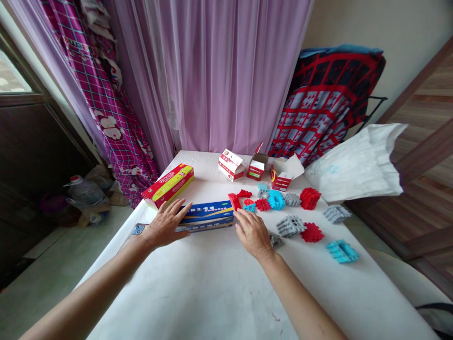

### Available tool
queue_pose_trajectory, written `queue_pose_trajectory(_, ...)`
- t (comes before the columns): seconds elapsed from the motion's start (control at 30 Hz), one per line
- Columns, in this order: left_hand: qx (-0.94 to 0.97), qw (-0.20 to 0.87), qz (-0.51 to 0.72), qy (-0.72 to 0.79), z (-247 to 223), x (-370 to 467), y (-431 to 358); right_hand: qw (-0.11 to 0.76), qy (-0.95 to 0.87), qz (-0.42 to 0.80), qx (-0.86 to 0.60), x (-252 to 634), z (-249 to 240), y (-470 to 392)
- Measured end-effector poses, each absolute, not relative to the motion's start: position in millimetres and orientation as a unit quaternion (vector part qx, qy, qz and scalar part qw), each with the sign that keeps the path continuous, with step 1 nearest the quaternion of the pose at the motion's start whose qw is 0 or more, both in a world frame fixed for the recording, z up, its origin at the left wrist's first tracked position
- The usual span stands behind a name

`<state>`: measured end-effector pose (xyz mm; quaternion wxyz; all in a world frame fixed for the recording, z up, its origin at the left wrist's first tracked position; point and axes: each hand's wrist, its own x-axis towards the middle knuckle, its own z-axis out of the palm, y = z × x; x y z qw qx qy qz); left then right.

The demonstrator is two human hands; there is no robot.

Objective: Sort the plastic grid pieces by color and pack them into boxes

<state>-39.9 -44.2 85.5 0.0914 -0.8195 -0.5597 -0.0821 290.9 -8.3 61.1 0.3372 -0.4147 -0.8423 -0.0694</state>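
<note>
A long blue battery box (pixel 208 211) lies on the white table between my two hands. My left hand (pixel 164 225) is over its left end, fingers spread on top and thumb along the front side. At the right end, the bent fingers of my right hand (pixel 253 231) touch the box, beside a red piece (pixel 234 201). Close to my right hand are interlocking toy blocks: a red block (pixel 262 204), a blue block (pixel 276 199), and a grey block (pixel 290 226). A dark grey block (pixel 276 240) is partly hidden behind that hand.
A red and yellow box (pixel 168 185) lies at the back left, a phone (pixel 138 229) near the left edge. Three small red and white boxes, one a closed carton (pixel 230 164), stand at the back. A white sack (pixel 357 163) leans at the right. Several more blocks lie right.
</note>
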Motion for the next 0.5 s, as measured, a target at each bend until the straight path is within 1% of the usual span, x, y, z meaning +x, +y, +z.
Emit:
queue_pose_trajectory(0.27, -0.785, 0.080, -0.061, -0.612, 86.7, -65.3, -53.3, 0.410, -0.831, -0.061, -0.371, 285.7, 48.8, -25.6)
queue_pose_trajectory(0.4, -0.789, 0.071, -0.051, -0.608, 87.3, -55.9, -54.7, 0.454, -0.813, -0.072, -0.358, 285.1, 33.4, -33.9)
queue_pose_trajectory(0.5, -0.796, 0.078, -0.062, -0.598, 89.4, -42.6, -50.0, 0.470, -0.802, -0.075, -0.360, 289.0, 22.3, -37.7)
